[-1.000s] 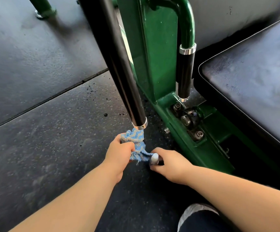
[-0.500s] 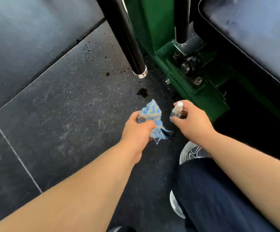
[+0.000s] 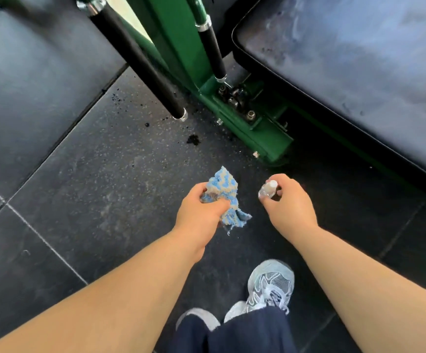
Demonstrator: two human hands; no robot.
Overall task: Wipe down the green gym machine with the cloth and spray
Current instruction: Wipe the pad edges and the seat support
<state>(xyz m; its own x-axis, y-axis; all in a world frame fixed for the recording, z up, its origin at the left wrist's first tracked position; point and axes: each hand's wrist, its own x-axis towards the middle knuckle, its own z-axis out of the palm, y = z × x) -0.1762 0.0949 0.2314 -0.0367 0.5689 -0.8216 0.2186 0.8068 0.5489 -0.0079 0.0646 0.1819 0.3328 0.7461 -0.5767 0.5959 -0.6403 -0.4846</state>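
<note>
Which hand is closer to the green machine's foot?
Right. The right hand, holding the bottle, is just short of the foot; the left hand, gripping the cloth, is further left.

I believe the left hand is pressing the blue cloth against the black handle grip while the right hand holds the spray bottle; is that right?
No. The head view shows the left hand holding the blue cloth apart from the black handle grip, over the floor; the right hand does hold the spray bottle.
</note>
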